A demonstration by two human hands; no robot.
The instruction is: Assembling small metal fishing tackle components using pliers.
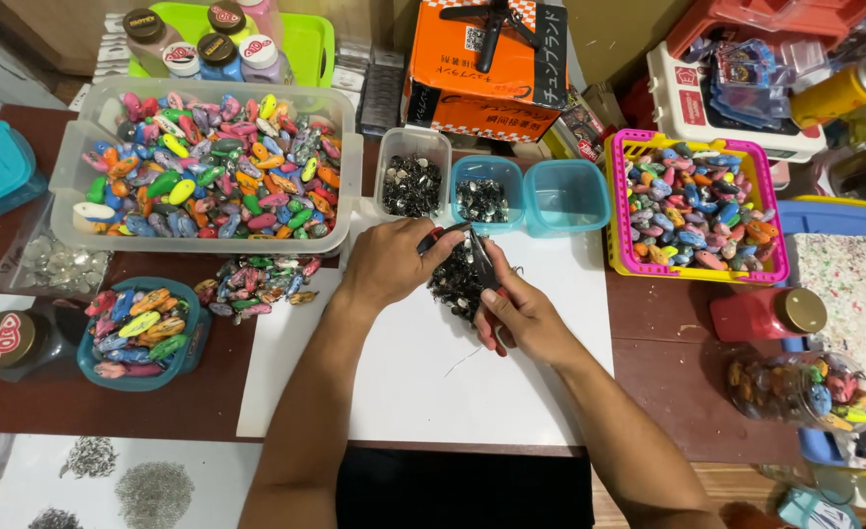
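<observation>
at the table's (668, 372) far left corner sits a clear tub (80, 176) heaped with coloured oval lures, and nearer the left edge a teal bowl (190, 338) holds more of them. a loose scatter of the same lures (257, 282) lies just left of the white sheet (404, 392) that covers the middle.

the left hand (389, 263) rests on the sheet's far edge, its fingers curled together over the near side of a dark pile of small metal hooks (456, 284). the right hand (526, 318) is clamped on red-handled pliers (482, 269), whose tips dip into that pile; whether the tips pinch a hook i cannot tell. the hooks look light, stiff and sharp, and apt to tangle, so one is best taken by its shank or eye, away from the points.

beyond the pile stand a clear cup (411, 181) and a teal cup (485, 191) of dark bits, then an empty-looking teal cup (565, 196). towards the right edge a pink basket (617, 216) holds bluish lures.
</observation>
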